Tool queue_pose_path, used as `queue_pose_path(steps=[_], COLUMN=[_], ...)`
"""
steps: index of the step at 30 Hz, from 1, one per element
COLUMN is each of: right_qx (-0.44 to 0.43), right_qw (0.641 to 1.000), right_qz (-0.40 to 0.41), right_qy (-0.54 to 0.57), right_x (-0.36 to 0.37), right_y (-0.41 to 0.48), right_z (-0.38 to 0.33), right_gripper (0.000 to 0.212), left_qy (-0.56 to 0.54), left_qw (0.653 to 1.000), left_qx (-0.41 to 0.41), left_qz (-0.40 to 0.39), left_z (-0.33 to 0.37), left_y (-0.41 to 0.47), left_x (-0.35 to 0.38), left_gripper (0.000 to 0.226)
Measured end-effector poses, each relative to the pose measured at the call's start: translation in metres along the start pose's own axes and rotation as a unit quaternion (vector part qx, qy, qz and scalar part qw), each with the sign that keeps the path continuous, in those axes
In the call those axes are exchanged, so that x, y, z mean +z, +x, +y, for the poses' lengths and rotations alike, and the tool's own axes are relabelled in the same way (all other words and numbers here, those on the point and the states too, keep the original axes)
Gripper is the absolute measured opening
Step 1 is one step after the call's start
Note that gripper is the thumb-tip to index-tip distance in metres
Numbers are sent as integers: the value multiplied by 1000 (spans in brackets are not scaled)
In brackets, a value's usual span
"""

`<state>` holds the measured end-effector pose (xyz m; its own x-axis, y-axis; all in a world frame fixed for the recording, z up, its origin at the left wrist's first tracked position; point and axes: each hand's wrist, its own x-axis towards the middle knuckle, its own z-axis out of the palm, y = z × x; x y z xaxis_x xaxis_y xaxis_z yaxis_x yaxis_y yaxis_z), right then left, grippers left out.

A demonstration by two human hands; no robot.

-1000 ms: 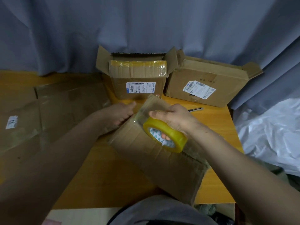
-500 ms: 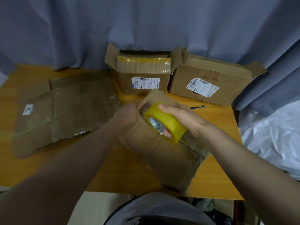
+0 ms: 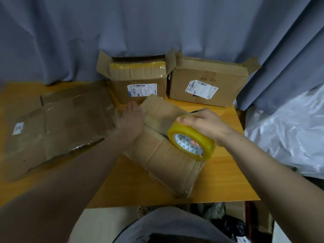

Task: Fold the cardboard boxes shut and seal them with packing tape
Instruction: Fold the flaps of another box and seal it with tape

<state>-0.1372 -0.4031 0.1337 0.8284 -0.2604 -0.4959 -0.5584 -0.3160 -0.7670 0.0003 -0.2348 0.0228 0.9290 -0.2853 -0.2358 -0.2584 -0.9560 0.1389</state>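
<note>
Curling fingers of the right hand over the yellow tape roll standing on the seam of the near box; laying fingers of the left hand straight and together against that box's far-left end. Seemingly drawing tape along the seam, next needing a steady pull toward that box's near end, then smoothing down.

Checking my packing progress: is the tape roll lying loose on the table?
No, the right hand grips the yellow tape roll and holds it against the cardboard box.
</note>
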Motion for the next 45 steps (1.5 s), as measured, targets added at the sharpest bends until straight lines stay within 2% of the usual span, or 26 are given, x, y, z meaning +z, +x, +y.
queue_pose_path(steps=[4,6,9,11,13,16,22,25,32,37,41,45], right_qx=[-21,-31,-33,-30,-21,5,95,116,154,165,162,132], right_qw=[1000,999,996,998,996,969,922,918,933,937,943,969], right_qz=[-9,-37,-81,-52,-26,-1,-30,-23,-32,-53,-64,-66], right_qy=[-10,-13,22,23,-81,-248,-373,-378,-324,-303,-284,-200], right_x=[5,2,-5,-13,-21,-40,-52,-48,-41,-37,-36,-34], right_y=[4,3,-8,-13,-17,-24,-37,-33,-22,-12,-7,-7], right_z=[1,6,19,24,23,24,51,61,90,107,119,131], right_gripper=[44,55,51,53,59,58,54,51,69,73,68,65], left_qy=[36,32,27,16,11,9,20,23,26,29,39,66], left_qw=[997,997,997,997,997,997,997,997,996,996,996,994], left_qx=[68,71,68,77,75,72,68,72,78,82,83,84], left_qz=[26,19,19,14,19,20,20,21,15,19,15,24], left_z=[26,24,21,23,24,23,27,27,25,24,23,25], left_y=[-21,-19,-16,-17,-19,-18,-19,-20,-19,-19,-18,-20], left_x=[17,20,18,17,17,14,15,15,15,17,16,18], left_gripper=[64,64,63,61,61,61,63,63,64,65,67,70])
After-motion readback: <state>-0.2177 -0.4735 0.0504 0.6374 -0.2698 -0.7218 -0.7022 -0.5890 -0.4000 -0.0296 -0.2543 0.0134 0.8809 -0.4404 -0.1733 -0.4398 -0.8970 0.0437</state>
